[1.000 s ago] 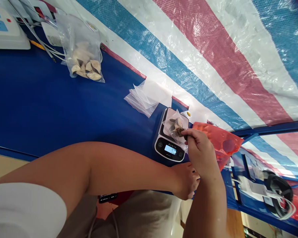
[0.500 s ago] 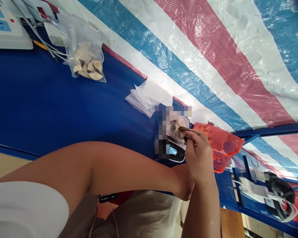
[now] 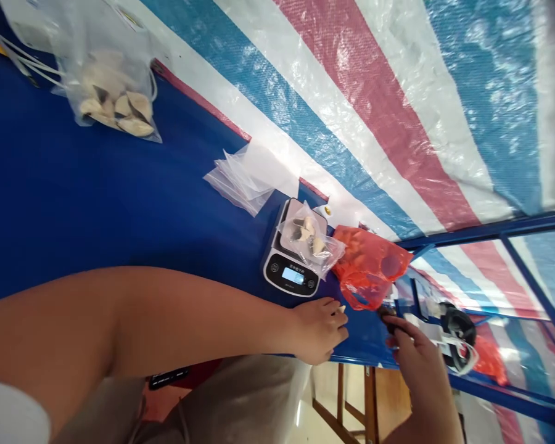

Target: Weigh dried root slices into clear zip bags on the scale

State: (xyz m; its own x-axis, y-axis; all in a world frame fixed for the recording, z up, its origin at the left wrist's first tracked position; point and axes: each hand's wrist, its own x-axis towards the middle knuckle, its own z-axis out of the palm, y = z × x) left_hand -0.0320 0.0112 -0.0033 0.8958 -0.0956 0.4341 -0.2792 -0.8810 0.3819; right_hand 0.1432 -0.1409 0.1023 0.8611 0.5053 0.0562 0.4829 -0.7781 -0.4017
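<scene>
My left hand [image 3: 321, 327] lies on the blue table near its front edge, palm down, fingers slightly bent and apart. A small pale spot shows at its fingertips; I cannot tell what it is. My right hand [image 3: 416, 351], further right by the table edge, pinches a dark brown dried piece [image 3: 388, 319] between thumb and fingers. A red plastic bag [image 3: 370, 262] stands just beyond that piece. On the kitchen scale [image 3: 291, 274], whose display is lit but unreadable, rests a clear plastic bag [image 3: 326, 250] holding several pale, dark-edged dried slices [image 3: 308, 229].
Several flat zip bags [image 3: 238, 185] lie behind the scale to the left. A larger clear bag of dried slices [image 3: 120, 102] sits at the far left beside white cables [image 3: 32, 65]. Headphones [image 3: 457, 327] are at right. Striped sheeting [image 3: 351, 123] hangs behind the table.
My right hand has moved from above the bag on the scale to the right, past the red bag, still pinching the brown piece. My left hand has come into view, and the camera has shifted right.
</scene>
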